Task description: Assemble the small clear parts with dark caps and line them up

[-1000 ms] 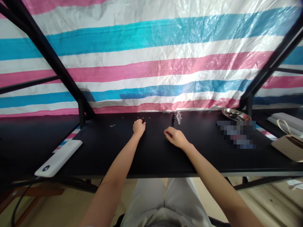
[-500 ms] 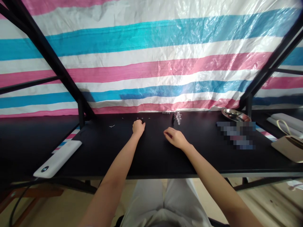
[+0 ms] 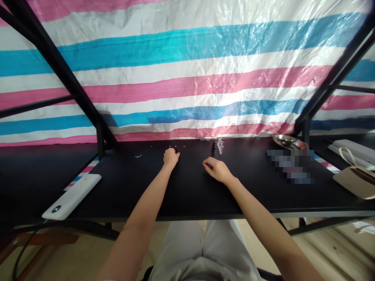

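Observation:
On the black table (image 3: 193, 195), my left hand (image 3: 170, 157) is closed, its fingers curled downward. A small dark thing shows at its fingertips, too small to name. Two tiny round pieces (image 3: 172, 146) lie just beyond it. My right hand (image 3: 217, 169) rests farther right, its thumb and fingers pinched together; whatever may be between them is hidden. Beyond the right hand stand a black toothed piece (image 3: 214, 147) and a clear, lumpy piece (image 3: 220, 146) with thin white strands. A row of small pale pins (image 3: 205, 139) sits at the table's back edge.
A white power bank (image 3: 73, 196) with a cable lies at the left. Thin white scraps (image 3: 138, 156) are on the table. To the right are a shiny metal dish (image 3: 290, 142), a blurred patch, and a beige pouch (image 3: 354, 181). Black frame bars (image 3: 66, 78) flank a striped sheet (image 3: 187, 74).
The view has shifted very slightly, so things on the right appear a little farther left. Both hands keep the same place and pose.

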Motion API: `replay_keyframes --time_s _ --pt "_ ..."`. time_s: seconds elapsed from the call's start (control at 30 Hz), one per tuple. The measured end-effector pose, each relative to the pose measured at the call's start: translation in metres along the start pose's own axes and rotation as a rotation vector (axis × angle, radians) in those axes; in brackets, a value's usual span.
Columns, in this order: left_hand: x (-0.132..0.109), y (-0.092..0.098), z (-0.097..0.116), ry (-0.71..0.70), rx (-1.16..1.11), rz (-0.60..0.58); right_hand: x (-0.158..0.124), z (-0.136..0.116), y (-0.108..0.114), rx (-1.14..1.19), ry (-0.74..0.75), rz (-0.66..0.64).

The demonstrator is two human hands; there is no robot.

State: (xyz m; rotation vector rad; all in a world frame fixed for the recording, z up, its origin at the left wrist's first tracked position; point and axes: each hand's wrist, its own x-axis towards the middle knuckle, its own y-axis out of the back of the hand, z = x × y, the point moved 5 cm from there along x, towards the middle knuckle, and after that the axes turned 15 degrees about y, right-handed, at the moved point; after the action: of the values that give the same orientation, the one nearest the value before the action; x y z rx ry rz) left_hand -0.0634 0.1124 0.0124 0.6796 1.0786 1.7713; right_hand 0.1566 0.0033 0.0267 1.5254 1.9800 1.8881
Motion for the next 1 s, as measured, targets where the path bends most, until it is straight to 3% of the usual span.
replay_keyframes --time_s 0.3,0.43,0.57,0.7,0.87,1.0 --pt "-0.005 0.005 -0.008 0.020 0.030 -0.027 -0.002 0.008 0.001 -0.002 -0.054 0.031" --pt "-0.019 0.007 -0.002 -0.061 0.026 -0.037 -0.004 0.014 0.004 -0.077 -0.134 0.099" --pt "-0.046 0.000 0.020 -0.340 -0.042 -0.104 -0.012 0.029 0.010 -0.192 -0.317 0.213" --pt "-0.079 -0.011 0.050 -0.639 -0.152 -0.210 -0.022 0.048 0.016 -0.280 -0.513 0.230" --pt "-0.102 -0.023 0.082 -0.717 -0.204 -0.257 -0.029 0.064 0.019 -0.278 -0.627 0.201" --pt "-0.107 -0.037 0.101 -0.740 -0.124 -0.248 -0.030 0.074 0.016 -0.288 -0.653 0.174"
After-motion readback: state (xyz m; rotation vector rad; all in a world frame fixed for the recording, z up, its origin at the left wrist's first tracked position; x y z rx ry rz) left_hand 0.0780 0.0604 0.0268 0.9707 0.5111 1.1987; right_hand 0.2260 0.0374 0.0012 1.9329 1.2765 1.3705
